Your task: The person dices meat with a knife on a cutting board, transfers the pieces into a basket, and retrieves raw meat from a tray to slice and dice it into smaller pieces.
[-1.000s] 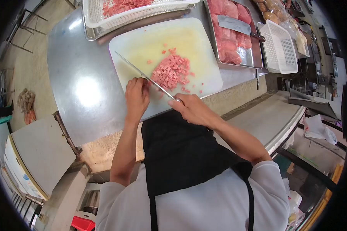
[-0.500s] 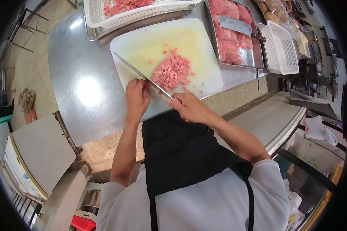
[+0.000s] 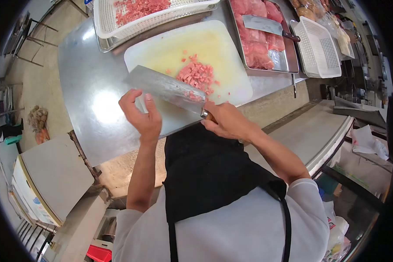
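Since the earlier frame, our left hand (image 3: 143, 118) has drawn leftward, and our knife (image 3: 163, 86) has rolled to show its broad blade. Blue print on the far-left cabinet (image 3: 28, 185) is too small to read. Our left thumb and fingers curve apart. The knife angles over the white cutting board (image 3: 196, 35) beside diced meat (image 3: 198, 74), its handle wrapped by our right hand (image 3: 227, 121). Farther right, a cleaver (image 3: 261, 24) rests on meat pieces (image 3: 255, 49).

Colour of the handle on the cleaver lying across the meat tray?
Dark brown, nearly black, handle; shows best in the current head view.
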### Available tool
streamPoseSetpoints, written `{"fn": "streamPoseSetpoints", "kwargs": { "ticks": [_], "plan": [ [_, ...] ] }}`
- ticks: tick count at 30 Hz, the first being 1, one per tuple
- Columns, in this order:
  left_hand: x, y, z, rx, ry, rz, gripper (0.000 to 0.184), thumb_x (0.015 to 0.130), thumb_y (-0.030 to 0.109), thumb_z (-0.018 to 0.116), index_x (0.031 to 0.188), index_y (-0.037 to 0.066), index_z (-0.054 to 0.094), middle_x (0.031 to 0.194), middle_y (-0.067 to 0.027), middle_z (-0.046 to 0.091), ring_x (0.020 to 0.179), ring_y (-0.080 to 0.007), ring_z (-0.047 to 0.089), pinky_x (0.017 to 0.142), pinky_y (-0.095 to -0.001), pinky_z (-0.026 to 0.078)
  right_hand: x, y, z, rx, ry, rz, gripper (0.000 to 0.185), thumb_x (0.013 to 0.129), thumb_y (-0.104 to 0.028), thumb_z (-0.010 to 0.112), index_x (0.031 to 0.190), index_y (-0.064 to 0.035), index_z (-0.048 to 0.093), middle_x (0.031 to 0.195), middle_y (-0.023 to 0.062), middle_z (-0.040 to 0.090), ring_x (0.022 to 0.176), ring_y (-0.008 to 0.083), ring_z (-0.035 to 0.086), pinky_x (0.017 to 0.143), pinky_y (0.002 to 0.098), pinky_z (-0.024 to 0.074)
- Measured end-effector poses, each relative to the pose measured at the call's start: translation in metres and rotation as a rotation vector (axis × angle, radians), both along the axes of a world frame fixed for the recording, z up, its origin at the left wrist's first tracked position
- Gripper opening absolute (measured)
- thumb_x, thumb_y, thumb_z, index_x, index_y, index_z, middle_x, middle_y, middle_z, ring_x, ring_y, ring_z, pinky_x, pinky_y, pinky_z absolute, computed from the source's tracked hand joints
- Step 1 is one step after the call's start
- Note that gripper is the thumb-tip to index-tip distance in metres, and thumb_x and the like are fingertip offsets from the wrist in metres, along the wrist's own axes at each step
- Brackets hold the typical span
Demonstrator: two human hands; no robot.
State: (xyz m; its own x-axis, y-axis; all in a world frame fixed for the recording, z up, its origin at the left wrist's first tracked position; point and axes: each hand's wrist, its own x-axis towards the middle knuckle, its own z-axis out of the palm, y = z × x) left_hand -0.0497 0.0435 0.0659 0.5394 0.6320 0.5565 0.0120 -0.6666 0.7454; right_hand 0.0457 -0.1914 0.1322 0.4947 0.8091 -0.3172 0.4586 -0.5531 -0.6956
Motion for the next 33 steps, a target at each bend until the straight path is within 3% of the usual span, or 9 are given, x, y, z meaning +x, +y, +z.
{"fn": "streamPoseSetpoints", "kwargs": {
  "ticks": [5, 11, 14, 17, 21, 25, 26, 28, 33],
  "plan": [
    [0.059, -0.036, 0.007, 0.337, 0.305, -0.545, 0.047, 0.099, 0.027, 0.063, 0.137, 0.001, 0.055, 0.140, -0.0234, 0.056, 0.131, -0.0461, 0.050, 0.111, -0.0593, 0.037, -0.012, -0.012, -0.028, 0.055, -0.217, 0.076, 0.028, 0.089, -0.021, 0.077, 0.102, -0.0024, 0.060, 0.090, 0.0166, 0.070, 0.085, 0.0408, 0.070, 0.074, 0.0511, 0.0554],
    [0.090, -0.017, -0.041, 0.520, 0.807, -0.417, 0.069, 0.105, 0.034, 0.052, 0.164, 0.005, 0.030, 0.169, -0.0244, 0.026, 0.156, -0.0490, 0.020, 0.122, -0.0683, 0.018, -0.007, -0.090, -0.014, -0.030, -0.329, 0.041, 0.027, 0.088, -0.022, 0.078, 0.102, -0.0052, 0.063, 0.090, 0.0155, 0.070, 0.084, 0.0380, 0.071, 0.073, 0.0495, 0.0563],
    [0.075, 0.017, -0.088, 0.355, 0.697, -0.320, 0.067, 0.106, 0.034, 0.050, 0.162, 0.001, 0.032, 0.169, -0.0246, 0.027, 0.157, -0.0488, 0.020, 0.124, -0.0655, 0.017, -0.009, -0.149, 0.000, -0.102, -0.278, -0.065, 0.033, 0.089, -0.023, 0.078, 0.110, -0.0047, 0.062, 0.088, 0.0164, 0.069, 0.082, 0.0397, 0.070, 0.071, 0.0489, 0.0551],
    [0.049, 0.001, -0.093, 0.309, 0.605, -0.363, 0.070, 0.106, 0.037, 0.051, 0.160, -0.004, 0.033, 0.168, -0.0261, 0.028, 0.156, -0.0488, 0.021, 0.125, -0.0633, 0.018, -0.027, -0.153, 0.010, -0.178, -0.017, -0.482, 0.040, 0.091, -0.024, 0.077, 0.120, -0.0048, 0.057, 0.085, 0.0182, 0.069, 0.079, 0.0428, 0.069, 0.069, 0.0478, 0.0533],
    [0.050, -0.066, -0.082, 0.173, 0.514, -0.382, 0.079, 0.101, 0.041, 0.060, 0.158, -0.007, 0.033, 0.167, -0.0306, 0.025, 0.156, -0.0517, 0.018, 0.126, -0.0622, 0.016, -0.041, -0.104, -0.030, -0.013, 0.051, -0.626, 0.045, 0.095, -0.022, 0.074, 0.130, -0.0050, 0.053, 0.078, 0.0214, 0.065, 0.074, 0.0420, 0.068, 0.068, 0.0479, 0.0518],
    [0.042, -0.094, -0.055, 0.185, 0.493, -0.504, 0.101, 0.087, 0.049, 0.077, 0.157, -0.009, 0.033, 0.169, -0.0325, 0.018, 0.156, -0.0535, 0.013, 0.126, -0.0638, 0.013, -0.046, -0.063, -0.045, 0.165, 0.194, -0.664, 0.044, 0.097, -0.023, 0.073, 0.132, -0.0041, 0.055, 0.074, 0.0142, 0.064, 0.063, 0.0274, 0.065, 0.060, 0.0402, 0.0507],
    [0.041, -0.094, -0.043, 0.294, 0.588, -0.556, 0.111, 0.077, 0.053, 0.084, 0.159, -0.004, 0.035, 0.170, -0.0299, 0.014, 0.156, -0.0528, 0.011, 0.124, -0.0674, 0.012, -0.036, -0.063, -0.036, 0.149, 0.354, -0.714, 0.043, 0.098, -0.024, 0.072, 0.132, -0.0038, 0.056, 0.074, 0.0117, 0.064, 0.061, 0.0234, 0.064, 0.058, 0.0372, 0.0500],
    [0.048, -0.089, -0.049, 0.440, 0.519, -0.568, 0.103, 0.084, 0.054, 0.076, 0.159, -0.002, 0.035, 0.169, -0.0308, 0.016, 0.156, -0.0532, 0.011, 0.122, -0.0702, 0.012, -0.021, -0.075, -0.033, 0.192, 0.582, -0.829, 0.041, 0.102, -0.027, 0.067, 0.134, -0.0046, 0.057, 0.072, 0.0029, 0.060, 0.055, 0.0110, 0.058, 0.051, 0.0268, 0.0462],
    [0.084, -0.082, -0.062, 0.510, 0.563, -0.436, 0.092, 0.085, 0.059, 0.074, 0.158, 0.012, 0.045, 0.169, -0.0220, 0.025, 0.153, -0.0506, 0.020, 0.117, -0.0742, 0.016, 0.005, -0.140, -0.085, 0.511, 0.864, -0.910, 0.031, 0.107, -0.031, 0.059, 0.127, -0.0078, 0.058, 0.071, 0.0027, 0.058, 0.053, 0.0118, 0.055, 0.049, 0.0266, 0.0466]
  ]
}}
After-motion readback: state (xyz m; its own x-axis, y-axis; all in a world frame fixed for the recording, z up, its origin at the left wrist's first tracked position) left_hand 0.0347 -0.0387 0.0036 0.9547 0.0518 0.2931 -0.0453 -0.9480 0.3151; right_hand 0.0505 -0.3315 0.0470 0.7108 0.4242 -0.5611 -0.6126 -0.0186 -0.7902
